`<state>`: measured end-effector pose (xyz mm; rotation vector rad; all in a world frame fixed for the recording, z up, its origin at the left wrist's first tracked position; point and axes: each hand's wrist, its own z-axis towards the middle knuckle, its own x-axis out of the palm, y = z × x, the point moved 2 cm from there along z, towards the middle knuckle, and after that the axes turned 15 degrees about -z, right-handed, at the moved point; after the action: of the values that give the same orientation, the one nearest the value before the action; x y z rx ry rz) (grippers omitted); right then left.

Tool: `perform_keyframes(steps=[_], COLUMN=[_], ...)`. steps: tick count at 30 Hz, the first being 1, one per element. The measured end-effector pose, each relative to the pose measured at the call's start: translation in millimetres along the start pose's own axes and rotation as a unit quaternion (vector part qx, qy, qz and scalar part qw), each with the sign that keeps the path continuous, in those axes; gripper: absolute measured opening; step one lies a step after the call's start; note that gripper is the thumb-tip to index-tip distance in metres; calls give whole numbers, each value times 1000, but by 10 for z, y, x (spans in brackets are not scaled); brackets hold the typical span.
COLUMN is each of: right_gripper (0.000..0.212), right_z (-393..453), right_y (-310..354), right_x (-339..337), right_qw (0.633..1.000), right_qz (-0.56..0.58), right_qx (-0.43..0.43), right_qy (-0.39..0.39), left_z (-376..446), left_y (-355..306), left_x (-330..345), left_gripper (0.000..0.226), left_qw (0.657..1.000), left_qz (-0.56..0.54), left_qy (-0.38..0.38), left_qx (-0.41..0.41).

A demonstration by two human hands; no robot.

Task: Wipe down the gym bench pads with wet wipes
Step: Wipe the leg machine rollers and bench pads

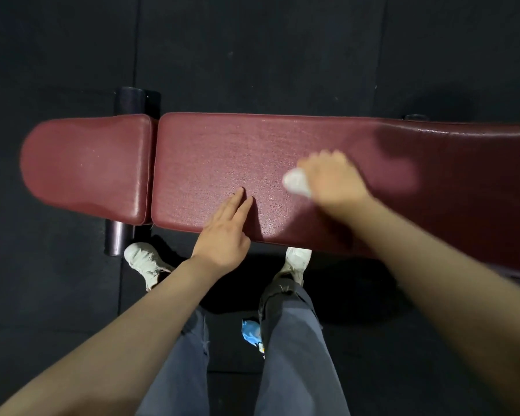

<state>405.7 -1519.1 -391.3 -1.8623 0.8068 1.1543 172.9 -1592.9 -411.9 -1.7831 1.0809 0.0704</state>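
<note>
Red bench pad [222, 151] w/ hands, wipe [296, 183] on it.

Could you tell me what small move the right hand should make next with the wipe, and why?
Probably sweep the wipe leftward along the long pad: the right hand holds it mid-pad, the left hand rests flat near the edge.

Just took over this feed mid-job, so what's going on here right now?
A person stands at a dark red gym bench and wipes its long pad. The right hand holds a bunched white wet wipe against the pad, blurred in the frame. The left hand rests flat with straight fingers on the pad's near edge. The short seat pad lies to the left, untouched by either hand. A blue packet lies on the floor between the legs.
</note>
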Motion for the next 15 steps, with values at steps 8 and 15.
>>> perform_keyframes(steps=[8, 15], right_gripper=[22, 15], right_z=[206, -499], right_y=[168, 652], right_x=[-118, -170], right_qw=[988, 990], right_qz=[81, 54], right_qx=[134, -130], right_qy=[-9, -21], left_z=[-81, -112], left_y=[10, 50], left_x=[-12, 24], left_gripper=[77, 78], left_qw=[1000, 1000], left_qz=[-23, -26], left_qy=[-11, -5], left_qx=[-1, -5])
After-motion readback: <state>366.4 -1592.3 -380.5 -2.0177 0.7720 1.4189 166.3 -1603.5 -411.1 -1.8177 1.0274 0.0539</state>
